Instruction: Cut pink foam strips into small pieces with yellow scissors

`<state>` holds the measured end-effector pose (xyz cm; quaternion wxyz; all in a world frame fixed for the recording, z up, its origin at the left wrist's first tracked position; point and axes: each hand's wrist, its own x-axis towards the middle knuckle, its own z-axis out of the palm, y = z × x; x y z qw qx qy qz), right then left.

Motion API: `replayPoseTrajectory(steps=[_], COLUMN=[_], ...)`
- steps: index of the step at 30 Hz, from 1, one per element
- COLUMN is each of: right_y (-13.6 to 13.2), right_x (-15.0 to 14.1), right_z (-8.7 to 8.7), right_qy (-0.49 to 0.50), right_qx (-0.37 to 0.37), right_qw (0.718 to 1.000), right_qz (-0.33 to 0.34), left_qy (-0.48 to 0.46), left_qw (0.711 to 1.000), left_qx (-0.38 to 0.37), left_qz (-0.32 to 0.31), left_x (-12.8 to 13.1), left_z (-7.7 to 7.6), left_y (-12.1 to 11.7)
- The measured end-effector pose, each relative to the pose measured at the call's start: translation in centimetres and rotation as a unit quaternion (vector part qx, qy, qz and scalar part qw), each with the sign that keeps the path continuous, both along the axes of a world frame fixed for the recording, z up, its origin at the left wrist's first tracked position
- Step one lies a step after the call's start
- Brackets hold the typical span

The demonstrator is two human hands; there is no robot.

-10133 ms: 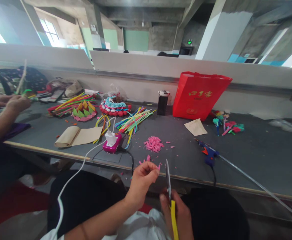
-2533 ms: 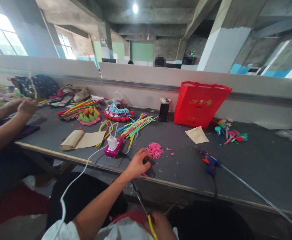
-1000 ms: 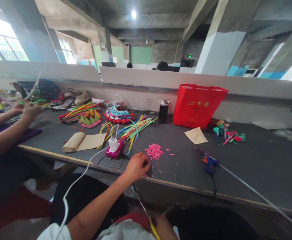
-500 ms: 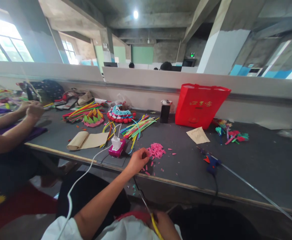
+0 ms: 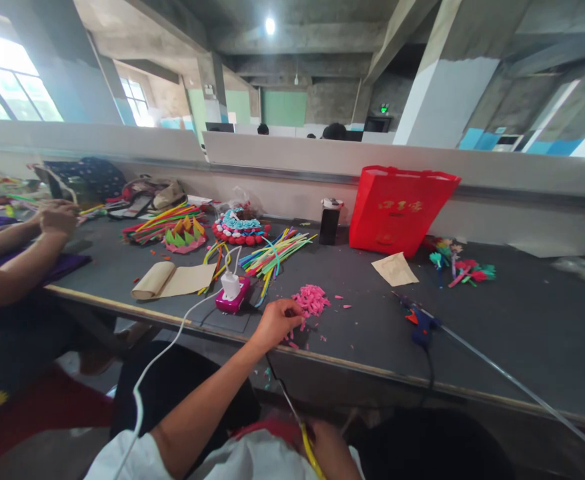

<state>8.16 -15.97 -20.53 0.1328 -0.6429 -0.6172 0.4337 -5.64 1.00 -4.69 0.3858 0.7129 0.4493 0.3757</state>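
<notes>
My left hand (image 5: 278,323) rests near the table's front edge with its fingers curled and their tips close together. They touch the left side of a small heap of short pink cut pieces (image 5: 311,300). A pink bit shows right at the fingertips, but what they pinch is partly hidden. Down in my lap, my right hand (image 5: 329,448) is closed round the yellow handles of a pair of scissors (image 5: 288,399). The blades point up and left, below the table edge, and look shut. A few loose pink scraps (image 5: 293,345) lie by my left hand.
A magenta power socket (image 5: 233,295) with white plug and cable stands left. Behind are colourful fuzzy stems (image 5: 278,252), a brown paper roll (image 5: 175,280), a bottle (image 5: 329,223) and a red bag (image 5: 401,212). A glue gun (image 5: 422,323) lies right. A co-worker's hands (image 5: 56,219) work far left.
Ten seconds ago my left hand held pink pieces beside raised scissors; the scissors are now lowered into my lap. In the last second my left fingers shift slightly at the heap, exposing loose scraps.
</notes>
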Motion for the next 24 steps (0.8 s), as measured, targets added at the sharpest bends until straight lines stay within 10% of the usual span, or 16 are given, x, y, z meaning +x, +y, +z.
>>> replayPoseTrajectory(steps=[16, 24], right_y=[-0.2, -1.2], right_x=[0.1, 0.8], right_z=[1.8, 4.7], right_qy=[0.063, 0.132], right_qx=[0.028, 0.172], right_qw=[0.997, 0.975], right_qz=[0.029, -0.056], left_qy=[0.014, -0.259], left_qw=[0.999, 0.951], left_qx=[0.028, -0.164], left_qz=[0.009, 0.042], left_x=[-0.6, -0.7], left_z=[1.0, 3.3], left_y=[-0.6, -3.1])
